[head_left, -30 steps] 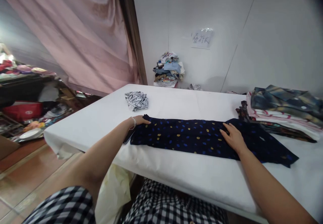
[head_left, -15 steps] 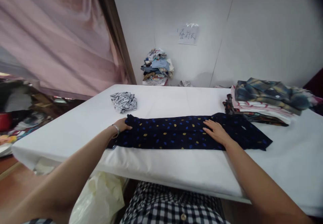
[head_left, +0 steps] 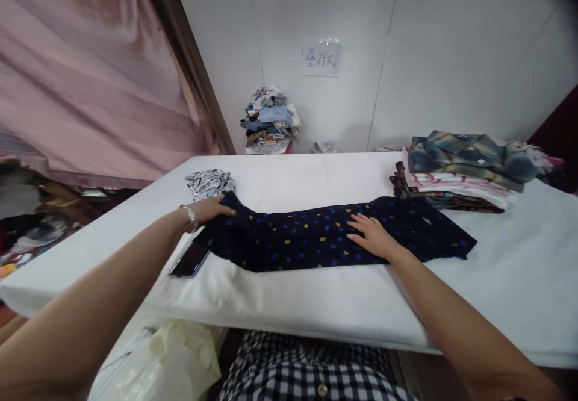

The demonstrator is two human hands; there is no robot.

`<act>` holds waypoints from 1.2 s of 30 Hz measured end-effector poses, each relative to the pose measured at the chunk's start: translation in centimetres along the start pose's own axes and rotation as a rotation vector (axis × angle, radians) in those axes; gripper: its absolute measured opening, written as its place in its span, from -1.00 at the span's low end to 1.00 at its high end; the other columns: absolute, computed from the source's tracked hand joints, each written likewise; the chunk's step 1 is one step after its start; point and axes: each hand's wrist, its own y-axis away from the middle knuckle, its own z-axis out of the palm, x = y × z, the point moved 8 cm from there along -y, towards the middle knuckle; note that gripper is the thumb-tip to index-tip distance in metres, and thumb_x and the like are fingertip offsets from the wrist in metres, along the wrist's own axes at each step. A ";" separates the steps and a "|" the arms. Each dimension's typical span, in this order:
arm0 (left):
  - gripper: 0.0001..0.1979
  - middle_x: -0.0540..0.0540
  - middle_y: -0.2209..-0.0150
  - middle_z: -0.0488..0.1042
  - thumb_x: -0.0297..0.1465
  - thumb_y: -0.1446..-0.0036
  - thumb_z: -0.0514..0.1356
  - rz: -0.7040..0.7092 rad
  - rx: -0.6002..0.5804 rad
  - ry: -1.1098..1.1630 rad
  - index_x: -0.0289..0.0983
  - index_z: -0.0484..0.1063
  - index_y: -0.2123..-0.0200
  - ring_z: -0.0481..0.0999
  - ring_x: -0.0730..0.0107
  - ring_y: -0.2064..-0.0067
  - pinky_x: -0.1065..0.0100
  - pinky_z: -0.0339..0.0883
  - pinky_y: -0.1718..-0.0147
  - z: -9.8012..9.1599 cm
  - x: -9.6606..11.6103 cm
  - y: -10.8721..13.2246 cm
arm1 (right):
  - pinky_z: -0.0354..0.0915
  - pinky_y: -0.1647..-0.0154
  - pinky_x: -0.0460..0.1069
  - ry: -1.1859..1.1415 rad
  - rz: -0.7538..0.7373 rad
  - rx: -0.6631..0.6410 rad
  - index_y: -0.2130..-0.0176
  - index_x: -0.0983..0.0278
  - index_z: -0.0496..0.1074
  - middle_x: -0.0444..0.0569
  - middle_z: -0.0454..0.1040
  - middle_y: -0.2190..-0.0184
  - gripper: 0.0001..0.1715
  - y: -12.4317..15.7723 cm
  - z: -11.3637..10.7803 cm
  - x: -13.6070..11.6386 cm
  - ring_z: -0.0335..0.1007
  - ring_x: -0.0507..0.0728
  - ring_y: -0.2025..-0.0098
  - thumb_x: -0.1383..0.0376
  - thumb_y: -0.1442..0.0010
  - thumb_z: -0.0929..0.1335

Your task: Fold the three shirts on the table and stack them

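Observation:
A dark navy shirt [head_left: 311, 238] with blue and yellow spots lies across the white table in a long folded strip. Its left end is raised off the cloth, and my left hand [head_left: 210, 209] grips the far corner there, with the thumb over the fabric. My right hand [head_left: 371, 235] rests flat on the shirt right of its middle, fingers spread. Under the lifted end, a dark phone [head_left: 189, 260] lies on the table. Just beyond my left hand is a crumpled black-and-white patterned garment [head_left: 210, 183].
Folded shirts [head_left: 465, 169], a plaid one on top, form a stack at the right. A clothes pile [head_left: 271, 121] stands behind the table by the wall. A pale plastic bag [head_left: 176, 359] hangs below the front edge of the white table [head_left: 316, 304]. Pink curtain [head_left: 90, 76] borders the left.
My left hand has raised the shirt's left end, uncovering more of the phone. My right hand stays flat on the shirt. The whole view has shifted slightly.

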 end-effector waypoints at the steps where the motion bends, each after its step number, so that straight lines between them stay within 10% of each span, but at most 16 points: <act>1: -0.58 -0.01 0.30 0.61 -0.36 0.21 0.34 0.036 -0.059 0.002 -0.21 0.47 0.17 0.60 0.19 0.25 0.35 0.49 0.31 1.4 1.7 0.3 | -0.10 -0.32 0.33 -0.017 -0.010 0.023 -0.15 0.21 0.36 0.07 0.22 -0.26 -0.41 0.0 -0.2 0.0 -0.03 0.30 -0.35 -0.02 -0.25 0.23; 6: -0.41 -0.12 0.17 0.59 -0.28 0.02 0.32 0.197 -0.280 0.045 -0.22 0.31 -0.10 0.60 0.21 0.26 0.35 0.48 0.36 11.1 9.9 2.5 | 0.08 -0.27 0.29 -0.115 -0.066 0.156 -0.04 0.20 0.46 0.03 0.44 -0.09 -0.54 0.1 -1.4 0.4 0.17 0.27 -0.26 0.07 -0.23 0.26; 11: -0.22 -0.33 -0.18 0.33 -0.09 -0.13 0.17 0.405 -0.416 0.110 -0.25 -0.02 -0.31 0.54 0.14 0.07 0.24 0.48 0.21 18.3 12.4 2.9 | 0.20 -0.23 0.23 -0.201 -0.044 0.283 0.06 0.19 0.51 0.01 0.52 0.02 -0.60 0.7 -2.7 1.9 0.31 0.24 -0.16 0.10 -0.21 0.27; 16: -0.32 -0.28 -0.27 0.20 -0.11 -0.12 0.16 0.464 0.068 -0.358 -0.30 0.16 -0.24 0.35 0.03 -0.17 0.18 0.24 -0.12 15.2 7.2 0.2 | 0.22 -0.23 0.21 -0.223 -0.032 0.440 0.05 0.20 0.51 0.03 0.52 0.03 -0.61 1.4 -5.0 2.4 0.36 0.23 -0.12 0.12 -0.23 0.27; 22: -0.23 -0.32 -0.05 0.46 0.03 -0.04 0.17 0.167 -0.025 -0.183 -0.35 0.18 -0.18 0.50 0.07 -0.02 0.22 0.41 0.09 15.5 0.0 -0.6 | 0.05 -0.31 0.23 -0.156 -0.225 0.368 -0.16 0.20 0.34 0.03 0.31 -0.20 -0.48 1.3 -4.8 -2.7 0.10 0.22 -0.30 0.08 -0.28 0.25; 28: -0.48 -0.18 0.06 0.54 -0.31 0.01 0.29 0.199 0.008 -0.036 -0.27 0.30 -0.04 0.55 0.20 0.08 0.30 0.44 0.16 16.7 1.2 0.2 | -0.15 -0.34 0.32 -0.055 -0.270 -0.168 -0.29 0.09 0.13 -0.01 0.02 -0.35 -0.23 1.0 1.5 -7.5 -0.13 0.28 -0.38 0.00 -0.18 0.34; 32: -0.41 -0.08 0.03 0.53 -0.34 0.02 0.29 0.390 0.147 -0.031 -0.18 0.26 -0.12 0.52 0.23 0.04 0.29 0.38 0.03 12.9 3.5 1.3 | -0.21 -0.35 0.31 -0.060 -0.292 -0.155 -0.28 0.12 0.16 0.03 0.06 -0.33 -0.29 1.3 1.4 -7.9 -0.08 0.26 -0.37 0.01 -0.22 0.31; 36: -0.39 -0.11 0.07 0.55 -0.31 0.04 0.29 0.289 0.221 -0.161 -0.21 0.27 -0.12 0.53 0.16 0.03 0.27 0.38 0.04 9.1 0.2 -0.1 | -0.16 -0.34 0.31 -0.044 -0.311 -0.130 -0.20 0.13 0.30 0.03 0.20 -0.27 -0.43 1.4 1.0 -7.8 0.02 0.25 -0.33 0.04 -0.25 0.28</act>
